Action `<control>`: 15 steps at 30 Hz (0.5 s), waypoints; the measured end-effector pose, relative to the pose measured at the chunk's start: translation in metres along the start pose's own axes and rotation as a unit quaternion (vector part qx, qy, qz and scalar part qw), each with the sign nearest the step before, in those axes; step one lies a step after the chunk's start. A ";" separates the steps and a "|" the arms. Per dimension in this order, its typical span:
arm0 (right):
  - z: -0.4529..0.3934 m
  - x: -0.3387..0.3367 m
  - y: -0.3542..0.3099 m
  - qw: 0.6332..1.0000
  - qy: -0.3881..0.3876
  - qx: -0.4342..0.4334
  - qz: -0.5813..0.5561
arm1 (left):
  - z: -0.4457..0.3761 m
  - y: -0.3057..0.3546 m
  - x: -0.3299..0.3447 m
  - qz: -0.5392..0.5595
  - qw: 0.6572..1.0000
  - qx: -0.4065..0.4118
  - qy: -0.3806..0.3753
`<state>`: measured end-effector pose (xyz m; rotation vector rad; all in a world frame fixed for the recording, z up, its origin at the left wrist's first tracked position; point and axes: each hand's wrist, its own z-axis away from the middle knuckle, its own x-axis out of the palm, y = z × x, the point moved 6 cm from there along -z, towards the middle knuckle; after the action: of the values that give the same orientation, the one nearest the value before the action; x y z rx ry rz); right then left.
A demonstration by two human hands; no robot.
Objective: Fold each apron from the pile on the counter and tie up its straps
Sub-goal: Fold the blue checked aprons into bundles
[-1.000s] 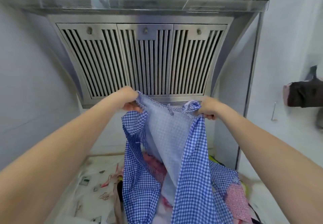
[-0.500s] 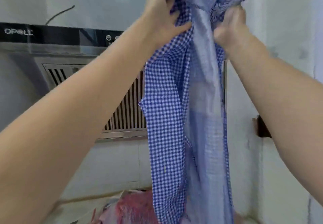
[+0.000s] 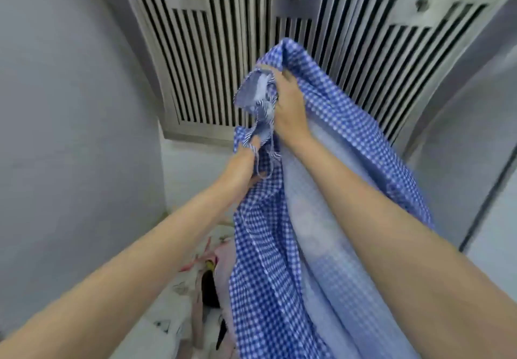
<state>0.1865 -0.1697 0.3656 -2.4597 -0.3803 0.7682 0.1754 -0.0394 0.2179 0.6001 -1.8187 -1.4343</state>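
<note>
A blue-and-white checked apron (image 3: 282, 274) hangs in the air in front of the range hood. My right hand (image 3: 289, 106) grips its bunched top edge, with cloth draped over my right forearm. Lower and to the left, my left hand (image 3: 243, 168) holds the apron's edge where a thin striped strap (image 3: 260, 145) loops down; its fingers are partly hidden in the cloth. The pile of other aprons (image 3: 215, 269) lies on the counter below, mostly covered by the hanging one, with pink and patterned cloth showing.
The steel range hood grille (image 3: 279, 36) slopes close behind my hands. A grey wall (image 3: 70, 134) closes the left side, and a tiled wall with a metal trim strip (image 3: 489, 204) stands on the right. The pale counter (image 3: 167, 316) shows beside the pile.
My hands have come down from above the hood to in front of its grille. The left hand has dropped below the right one to the strap. The apron hangs bunched and draped over my right arm.
</note>
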 end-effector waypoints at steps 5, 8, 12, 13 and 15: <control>0.152 0.222 0.069 0.878 -0.467 0.092 0.056 | -0.005 -0.130 -0.162 -0.097 0.957 -0.179 0.208; 0.193 0.248 0.085 0.826 -0.548 0.133 -0.014 | 0.016 -0.173 -0.230 -0.154 0.914 -0.279 0.249; 0.224 0.230 0.142 0.783 -0.588 0.204 -0.012 | -0.002 -0.215 -0.247 -0.319 0.867 -0.331 0.191; 0.221 0.217 0.159 0.787 -0.582 0.202 0.005 | -0.008 -0.218 -0.234 -0.365 0.859 -0.319 0.165; 0.214 0.174 0.194 0.806 -0.555 0.198 0.057 | -0.024 -0.222 -0.185 -0.452 0.850 -0.268 0.046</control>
<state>0.2186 -0.1715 0.0300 -1.4109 -0.4061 2.0642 0.2923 0.0233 -0.0399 1.2781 -0.9439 -2.3446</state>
